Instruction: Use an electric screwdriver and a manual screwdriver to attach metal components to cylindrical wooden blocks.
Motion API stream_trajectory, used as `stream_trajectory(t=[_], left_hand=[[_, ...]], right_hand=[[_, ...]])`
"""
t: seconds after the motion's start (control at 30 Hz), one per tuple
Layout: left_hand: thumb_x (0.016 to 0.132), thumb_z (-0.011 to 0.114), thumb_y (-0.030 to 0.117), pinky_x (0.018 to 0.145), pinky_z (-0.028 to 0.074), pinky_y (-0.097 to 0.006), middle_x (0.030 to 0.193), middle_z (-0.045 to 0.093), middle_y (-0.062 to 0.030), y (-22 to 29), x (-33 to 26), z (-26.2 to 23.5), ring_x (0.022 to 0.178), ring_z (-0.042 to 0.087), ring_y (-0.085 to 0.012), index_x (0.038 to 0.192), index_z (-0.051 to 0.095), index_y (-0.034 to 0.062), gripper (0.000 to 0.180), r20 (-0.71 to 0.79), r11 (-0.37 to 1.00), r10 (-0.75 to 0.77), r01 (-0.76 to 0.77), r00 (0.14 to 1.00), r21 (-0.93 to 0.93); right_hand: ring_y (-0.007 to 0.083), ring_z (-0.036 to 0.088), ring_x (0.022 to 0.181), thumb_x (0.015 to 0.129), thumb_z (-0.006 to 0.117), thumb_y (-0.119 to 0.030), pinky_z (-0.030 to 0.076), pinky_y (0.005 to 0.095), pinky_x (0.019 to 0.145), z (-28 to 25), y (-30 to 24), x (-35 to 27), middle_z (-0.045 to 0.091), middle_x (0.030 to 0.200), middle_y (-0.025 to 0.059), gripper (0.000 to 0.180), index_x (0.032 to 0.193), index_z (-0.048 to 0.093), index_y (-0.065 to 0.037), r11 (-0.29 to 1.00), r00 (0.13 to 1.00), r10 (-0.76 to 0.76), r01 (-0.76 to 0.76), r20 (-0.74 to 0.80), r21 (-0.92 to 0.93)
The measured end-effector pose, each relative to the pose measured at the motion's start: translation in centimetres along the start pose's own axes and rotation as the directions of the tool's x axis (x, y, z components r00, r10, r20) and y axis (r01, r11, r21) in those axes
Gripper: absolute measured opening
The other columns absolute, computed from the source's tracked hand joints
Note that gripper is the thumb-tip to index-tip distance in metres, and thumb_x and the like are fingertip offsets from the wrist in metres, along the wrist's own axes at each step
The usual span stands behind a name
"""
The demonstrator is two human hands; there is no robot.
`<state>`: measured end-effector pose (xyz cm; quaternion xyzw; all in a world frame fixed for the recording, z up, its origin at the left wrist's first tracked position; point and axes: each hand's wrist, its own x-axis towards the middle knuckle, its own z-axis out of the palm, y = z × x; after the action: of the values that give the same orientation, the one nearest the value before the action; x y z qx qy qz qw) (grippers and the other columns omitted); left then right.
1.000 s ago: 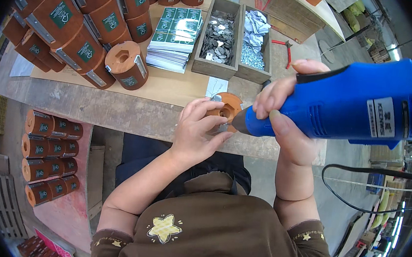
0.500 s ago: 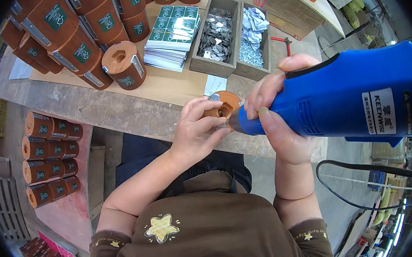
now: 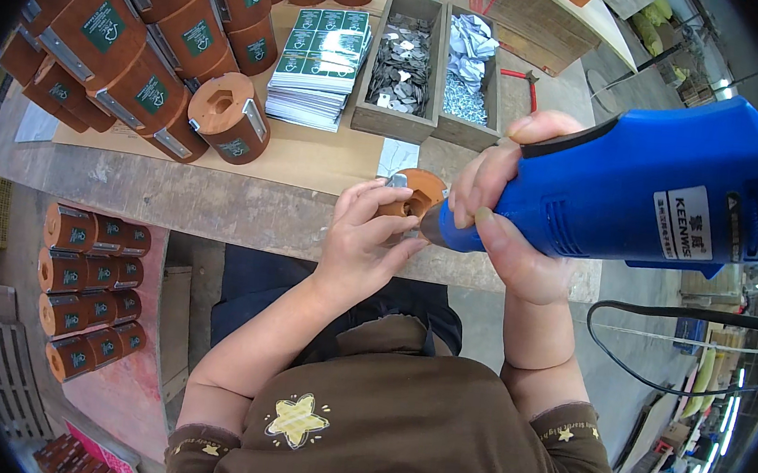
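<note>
My right hand [image 3: 525, 218] is wrapped round the front of a blue corded power screwdriver [image 3: 617, 199]. Its dark nose points left and meets the side of a brown cylinder [image 3: 426, 187] with a hexagonal hole in its top, at the table's near edge. My left hand [image 3: 361, 235] grips this cylinder from the left, thumb and fingers bent around it. A bit of shiny metal [image 3: 397, 180] shows at its far left side. The exact contact between the tool's tip and the cylinder is hidden by my fingers and the nose.
Stacked brown cylinders [image 3: 157, 46] with green labels fill the table's left. Beside them stand a pile of green label sheets [image 3: 312, 73] and a wooden box [image 3: 393, 122] of metal plates and screws. Red-handled pliers [image 3: 532, 92] lie right. More cylinders [image 3: 92, 274] sit on a lower-left board.
The rear of the power screwdriver has dropped slightly toward me, its nose staying at the cylinder. My left hand keeps its hold, almost unmoved.
</note>
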<state>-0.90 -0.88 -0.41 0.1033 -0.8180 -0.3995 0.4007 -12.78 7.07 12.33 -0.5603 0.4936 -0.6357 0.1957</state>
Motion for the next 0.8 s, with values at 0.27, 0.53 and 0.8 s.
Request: stream_trajectory(t=[0.27, 0.53, 0.8], left_hand=[[0.058, 0.076, 0.012, 0.089, 0.037, -0.04, 0.108, 0.055, -0.0063, 0.2, 0.1, -0.1, 0.105, 0.045, -0.0315, 0.083, 0.064, 0.0081, 0.028, 0.017, 1.0, 0.005, -0.005, 1.0, 0.029], [0.056, 0.077, 0.014, 0.09, 0.036, -0.04, 0.109, 0.056, -0.009, 0.3, 0.2, -0.5, 0.106, 0.046, -0.0304, 0.083, 0.065, 0.0069, 0.03, 0.069, 0.999, -0.045, 0.044, 0.997, 0.023], [0.057, 0.076, 0.017, 0.088, 0.038, -0.04, 0.107, 0.056, -0.0078, -0.1, 0.4, -0.6, 0.104, 0.047, -0.0308, 0.081, 0.064, 0.0065, 0.029, 0.114, 0.985, 0.094, -0.108, 0.989, 0.131]], right_hand=[[0.0142, 0.052, 0.061, 0.066, 0.06, 0.001, 0.043, 0.0253, 0.058, -0.2, -0.1, -0.4, 0.051, 0.069, 0.0065, 0.055, 0.114, 0.033, 0.002, 0.988, 0.996, -0.02, 0.032, -0.085, 0.149], [0.0201, 0.053, 0.065, 0.07, 0.055, -0.004, 0.045, 0.0364, 0.065, -2.9, -0.8, -1.3, 0.05, 0.075, 0.009, 0.057, 0.121, 0.028, 0.0, 0.93, 0.949, -0.097, 0.194, -0.301, 0.313], [0.0173, 0.049, 0.064, 0.069, 0.05, -0.014, 0.044, 0.0346, 0.062, -3.8, -0.4, -2.8, 0.047, 0.076, 0.0084, 0.058, 0.121, 0.031, 0.001, 0.952, 0.917, -0.091, 0.194, -0.389, 0.235]])
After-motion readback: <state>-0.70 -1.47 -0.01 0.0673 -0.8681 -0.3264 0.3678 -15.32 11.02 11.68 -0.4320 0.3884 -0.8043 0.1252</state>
